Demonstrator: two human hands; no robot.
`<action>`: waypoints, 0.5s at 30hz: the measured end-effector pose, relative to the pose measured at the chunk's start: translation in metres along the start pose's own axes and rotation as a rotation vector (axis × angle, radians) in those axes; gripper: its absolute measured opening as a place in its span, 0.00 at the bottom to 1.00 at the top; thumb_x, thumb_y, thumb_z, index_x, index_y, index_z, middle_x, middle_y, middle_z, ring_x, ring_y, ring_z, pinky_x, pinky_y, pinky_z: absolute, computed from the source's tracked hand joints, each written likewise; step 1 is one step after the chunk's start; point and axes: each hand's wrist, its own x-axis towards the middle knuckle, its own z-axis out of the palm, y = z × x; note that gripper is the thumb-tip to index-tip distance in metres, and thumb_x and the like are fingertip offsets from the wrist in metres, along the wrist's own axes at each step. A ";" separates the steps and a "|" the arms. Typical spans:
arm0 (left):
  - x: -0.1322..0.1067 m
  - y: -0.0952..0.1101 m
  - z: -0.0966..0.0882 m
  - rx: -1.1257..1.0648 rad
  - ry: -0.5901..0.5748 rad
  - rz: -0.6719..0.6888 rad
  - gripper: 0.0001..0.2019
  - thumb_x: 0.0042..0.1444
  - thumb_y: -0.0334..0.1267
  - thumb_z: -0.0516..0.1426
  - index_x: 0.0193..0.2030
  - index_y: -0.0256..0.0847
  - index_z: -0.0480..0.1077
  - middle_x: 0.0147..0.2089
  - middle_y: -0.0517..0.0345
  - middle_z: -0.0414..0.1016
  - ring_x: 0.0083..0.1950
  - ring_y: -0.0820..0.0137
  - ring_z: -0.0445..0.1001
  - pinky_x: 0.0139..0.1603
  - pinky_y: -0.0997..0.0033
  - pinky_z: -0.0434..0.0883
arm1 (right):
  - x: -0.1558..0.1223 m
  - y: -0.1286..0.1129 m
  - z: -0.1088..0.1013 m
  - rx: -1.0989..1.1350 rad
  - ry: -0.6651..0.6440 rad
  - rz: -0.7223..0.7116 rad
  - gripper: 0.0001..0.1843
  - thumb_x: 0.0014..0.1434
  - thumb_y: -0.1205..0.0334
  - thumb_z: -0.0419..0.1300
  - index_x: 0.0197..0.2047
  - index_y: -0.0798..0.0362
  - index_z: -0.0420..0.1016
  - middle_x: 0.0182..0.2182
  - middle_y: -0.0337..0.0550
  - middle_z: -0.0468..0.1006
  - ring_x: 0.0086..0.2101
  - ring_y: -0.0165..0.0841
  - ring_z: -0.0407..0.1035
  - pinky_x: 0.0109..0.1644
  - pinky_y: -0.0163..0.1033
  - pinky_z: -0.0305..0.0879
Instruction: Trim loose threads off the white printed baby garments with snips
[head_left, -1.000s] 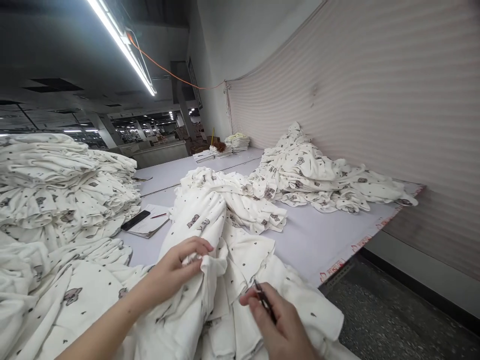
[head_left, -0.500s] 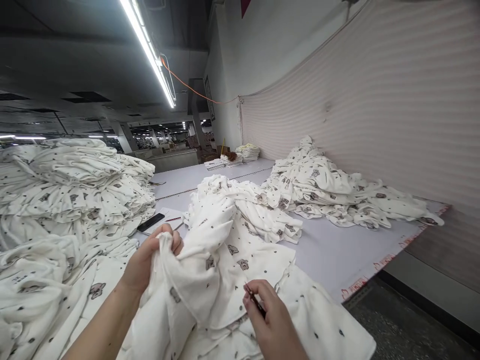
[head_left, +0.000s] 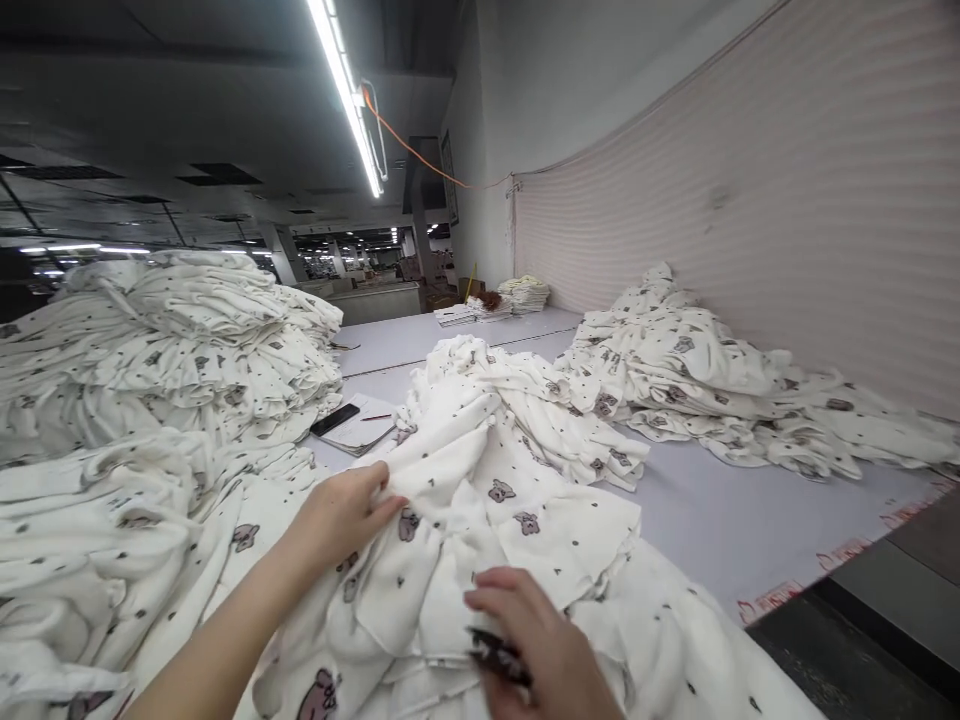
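Observation:
A white printed cloth (head_left: 465, 560) with grey-pink animal figures and small dark dots lies heaped in front of me. My left hand (head_left: 349, 515) rests on its left side, thumb and forefinger apart against the folds; the other fingers are partly hidden. Over the lower middle of the cloth, my right hand (head_left: 536, 645) is closed round a small, slim dark tool (head_left: 499, 655). Motion blurs the tool, so its exact kind is unclear.
Tall stacks of the same cloth (head_left: 225, 370) stand at left. Another heap (head_left: 675, 370) lies at right on the pale table (head_left: 697, 520). A black phone (head_left: 335, 419) and a notebook (head_left: 364, 428) with a pen lie beyond my left hand. Folded pieces (head_left: 523, 293) sit farther back.
My left hand has let go of the bunched cloth, which now lies flatter. My right hand has turned, and its tool points differently. The whole view has shifted, with things farther right.

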 end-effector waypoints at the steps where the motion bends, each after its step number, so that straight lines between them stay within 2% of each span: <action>1: -0.004 -0.001 0.002 -0.019 -0.016 0.042 0.07 0.59 0.42 0.51 0.34 0.44 0.66 0.31 0.57 0.74 0.29 0.64 0.71 0.29 0.72 0.60 | 0.002 -0.003 0.009 -0.033 -0.088 -0.019 0.26 0.44 0.69 0.56 0.49 0.45 0.71 0.48 0.46 0.73 0.34 0.37 0.76 0.33 0.34 0.70; 4: -0.024 -0.002 0.005 -0.094 -0.112 0.242 0.15 0.61 0.31 0.45 0.44 0.46 0.71 0.49 0.53 0.76 0.42 0.63 0.74 0.41 0.69 0.65 | 0.009 -0.007 0.021 -0.191 -0.263 0.040 0.19 0.43 0.74 0.55 0.39 0.48 0.74 0.41 0.44 0.74 0.29 0.35 0.75 0.29 0.33 0.67; 6: -0.041 0.002 0.006 -0.143 -0.180 0.387 0.21 0.59 0.27 0.44 0.50 0.49 0.71 0.53 0.53 0.75 0.45 0.63 0.74 0.45 0.66 0.65 | 0.014 -0.005 0.015 -0.119 -0.286 0.080 0.14 0.47 0.75 0.53 0.34 0.50 0.73 0.36 0.42 0.74 0.31 0.34 0.73 0.33 0.33 0.66; 8: -0.055 0.011 0.011 -0.179 -0.240 0.475 0.22 0.59 0.30 0.49 0.58 0.52 0.66 0.52 0.51 0.74 0.44 0.61 0.73 0.44 0.63 0.64 | 0.018 -0.004 0.001 0.054 -0.262 0.120 0.07 0.54 0.70 0.54 0.31 0.50 0.72 0.32 0.39 0.73 0.32 0.33 0.72 0.35 0.33 0.65; 10: -0.064 0.024 0.020 -0.201 -0.262 0.508 0.29 0.54 0.40 0.58 0.63 0.50 0.59 0.51 0.48 0.73 0.41 0.58 0.72 0.41 0.62 0.65 | 0.021 -0.003 -0.014 0.189 -0.235 0.160 0.08 0.59 0.63 0.55 0.28 0.51 0.71 0.28 0.38 0.73 0.31 0.32 0.69 0.35 0.33 0.63; 11: -0.066 0.030 0.026 -0.200 -0.247 0.504 0.31 0.51 0.42 0.60 0.62 0.49 0.59 0.49 0.48 0.73 0.40 0.58 0.72 0.39 0.62 0.64 | 0.021 -0.004 -0.021 0.233 -0.229 0.185 0.09 0.60 0.61 0.55 0.28 0.51 0.71 0.27 0.37 0.72 0.30 0.32 0.68 0.34 0.33 0.63; 12: -0.067 0.037 0.033 -0.198 -0.216 0.502 0.27 0.50 0.41 0.60 0.59 0.47 0.62 0.45 0.49 0.74 0.37 0.59 0.71 0.37 0.63 0.64 | 0.021 -0.004 -0.027 0.265 -0.222 0.210 0.11 0.61 0.58 0.54 0.28 0.51 0.71 0.26 0.37 0.72 0.29 0.32 0.67 0.32 0.33 0.62; 14: -0.067 0.048 0.048 -0.232 -0.112 0.476 0.14 0.52 0.33 0.55 0.47 0.45 0.66 0.37 0.52 0.73 0.33 0.62 0.69 0.34 0.64 0.62 | 0.018 -0.004 -0.034 0.296 -0.193 0.239 0.12 0.62 0.55 0.53 0.31 0.51 0.72 0.26 0.37 0.73 0.28 0.32 0.67 0.31 0.33 0.62; 15: -0.067 0.053 0.055 -0.281 -0.046 0.454 0.12 0.52 0.29 0.52 0.43 0.44 0.64 0.34 0.54 0.71 0.32 0.63 0.68 0.34 0.64 0.62 | 0.016 -0.003 -0.037 0.279 -0.161 0.239 0.11 0.62 0.55 0.52 0.33 0.50 0.72 0.26 0.37 0.73 0.28 0.33 0.68 0.31 0.33 0.62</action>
